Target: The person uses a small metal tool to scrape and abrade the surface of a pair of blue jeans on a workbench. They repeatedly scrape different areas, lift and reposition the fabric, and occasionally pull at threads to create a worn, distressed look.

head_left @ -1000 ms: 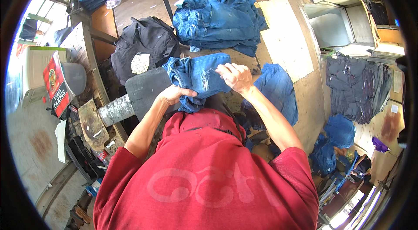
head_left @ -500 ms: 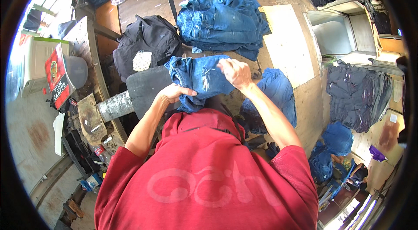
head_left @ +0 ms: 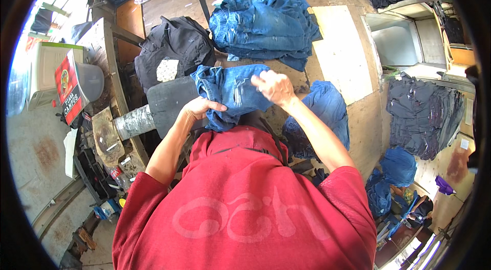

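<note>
A pair of blue jeans (head_left: 243, 78) lies partly over a dark flat board (head_left: 171, 104) in front of me, with a pale frayed patch on the upper side. My left hand (head_left: 202, 109) is closed on the near left part of the denim, thumb on top. Above the right end of the cloth is my right hand (head_left: 275, 87), its fingers curled in at the frayed patch's right. Whatever those fingers pinch is hidden or too small to name.
A black garment pile (head_left: 176, 50) and a stack of jeans (head_left: 263, 27) lie beyond. More denim (head_left: 319, 116) sits close to my right forearm. A silver-wrapped beam (head_left: 134, 121) joins the board to a wooden frame at left. Dark garments (head_left: 422, 114) are stacked at right.
My right hand has shifted slightly left over the jeans, toward the frayed patch. My left hand keeps its hold on the denim, and the whole view has shifted a little.
</note>
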The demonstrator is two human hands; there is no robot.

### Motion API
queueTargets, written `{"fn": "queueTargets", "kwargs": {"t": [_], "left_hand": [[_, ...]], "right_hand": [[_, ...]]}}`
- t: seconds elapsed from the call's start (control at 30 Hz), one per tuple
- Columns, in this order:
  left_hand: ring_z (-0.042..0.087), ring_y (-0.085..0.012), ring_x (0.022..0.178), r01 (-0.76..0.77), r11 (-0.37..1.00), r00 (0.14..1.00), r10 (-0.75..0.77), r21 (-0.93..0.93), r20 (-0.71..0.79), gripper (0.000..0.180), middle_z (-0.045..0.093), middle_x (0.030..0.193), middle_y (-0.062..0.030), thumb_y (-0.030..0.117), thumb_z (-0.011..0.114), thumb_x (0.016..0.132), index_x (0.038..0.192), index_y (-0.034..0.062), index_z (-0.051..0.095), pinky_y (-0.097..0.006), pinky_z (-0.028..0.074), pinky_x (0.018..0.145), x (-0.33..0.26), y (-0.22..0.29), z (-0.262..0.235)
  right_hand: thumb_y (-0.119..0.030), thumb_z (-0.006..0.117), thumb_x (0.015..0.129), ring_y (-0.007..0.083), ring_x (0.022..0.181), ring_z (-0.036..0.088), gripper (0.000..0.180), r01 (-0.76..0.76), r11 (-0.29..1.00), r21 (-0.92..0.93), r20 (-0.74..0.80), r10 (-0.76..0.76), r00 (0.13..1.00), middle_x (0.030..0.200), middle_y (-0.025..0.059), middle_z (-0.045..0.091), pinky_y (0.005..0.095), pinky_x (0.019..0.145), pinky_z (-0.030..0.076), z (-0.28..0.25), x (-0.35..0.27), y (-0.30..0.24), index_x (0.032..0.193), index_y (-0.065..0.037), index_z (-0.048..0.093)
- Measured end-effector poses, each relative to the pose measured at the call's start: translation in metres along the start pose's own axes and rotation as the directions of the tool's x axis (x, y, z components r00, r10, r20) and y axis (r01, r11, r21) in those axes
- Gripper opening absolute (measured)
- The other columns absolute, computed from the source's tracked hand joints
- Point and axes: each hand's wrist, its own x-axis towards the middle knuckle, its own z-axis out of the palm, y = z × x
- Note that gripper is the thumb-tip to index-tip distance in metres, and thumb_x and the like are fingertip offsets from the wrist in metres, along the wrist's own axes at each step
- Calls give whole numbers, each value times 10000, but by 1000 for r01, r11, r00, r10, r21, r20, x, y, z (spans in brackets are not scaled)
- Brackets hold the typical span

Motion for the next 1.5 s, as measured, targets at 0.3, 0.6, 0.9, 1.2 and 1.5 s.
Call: {"fn": "queueTargets", "kwargs": {"t": [0.3, 0.6, 0.9, 1.2, 1.5], "left_hand": [[738, -305, 1182, 6, 1000, 1000, -6, 20, -4, 714, 744, 1346, -157, -10, 894, 791, 1454, -5, 630, -479, 611, 1054, -4, 0, -2], [705, -280, 1230, 22, 984, 959, 30, 179, -283, 710, 749, 1335, -146, 81, 932, 792, 1434, -19, 646, -422, 542, 1120, -39, 10, 9], [616, -325, 1321, 231, 529, 96, 823, 816, -560, 952, 667, 1369, -196, 227, 997, 787, 1554, 41, 465, -473, 510, 1096, -176, 33, -10], [337, -320, 1630, 101, -7, 751, 656, 995, -72, 1206, 463, 1700, -124, 498, 951, 760, 1668, 17, 319, -546, 179, 1359, -7, 5, 67], [494, -272, 1547, 44, 117, 485, 865, 992, -124, 282, 639, 1562, -107, 334, 866, 884, 1103, 157, 881, -566, 213, 1312, 35, -23, 58]], "right_hand": [[-260, 684, 947, 158, 724, 617, 110, -87, 995, 41, -29, 89, 996, 830, -39, 544, 328, 522, 504, -5, 2, 4, 1057, -270, 682], [-258, 707, 1044, 262, 772, 750, 120, -465, 869, 169, 48, 464, 885, 845, 69, 744, 422, 598, 591, 11, 28, 18, 980, -157, 707], [-161, 828, 907, 244, 791, 736, 164, -162, 937, 311, -72, 193, 979, 865, 44, 732, 396, 636, 600, -7, 11, 10, 1022, -127, 715], [-304, 635, 1079, 280, 619, 723, 152, -453, 891, 44, 224, 433, 873, 719, 86, 707, 418, 537, 569, 14, 47, 23, 987, -190, 673], [-350, 586, 1143, 193, 602, 687, 297, -696, 249, 674, 488, 558, 672, 695, 81, 700, 367, 577, 513, 9, 16, -15, 1076, -73, 667]]}}
